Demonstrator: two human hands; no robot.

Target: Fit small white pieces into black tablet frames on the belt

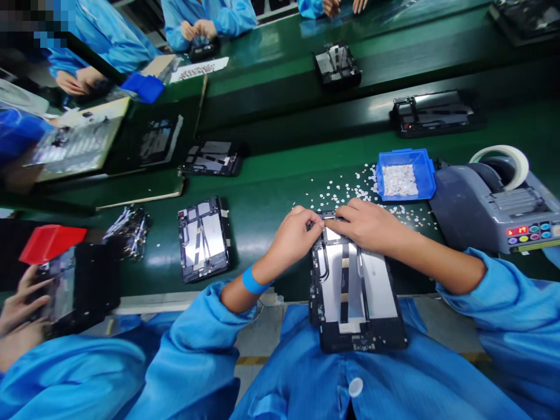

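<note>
An open black tablet chassis [356,297] with silver panels lies tilted between the green bench edge and my lap. My left hand [294,233] has its fingers pinched at the chassis's top left corner. My right hand [371,224] rests curled over the top edge, fingertips meeting the left hand's; what they pinch is too small to make out. A blue wristband [252,282] sits on my left wrist. Small white bits [350,189] lie scattered on the bench just beyond my hands.
A blue bin [426,175] of white bits and a grey tape dispenser [490,204] stand at the right. Another chassis [204,238] lies at the left, several more on the belts beyond. A co-worker's hands [21,309] hold a device at far left; other people sit across.
</note>
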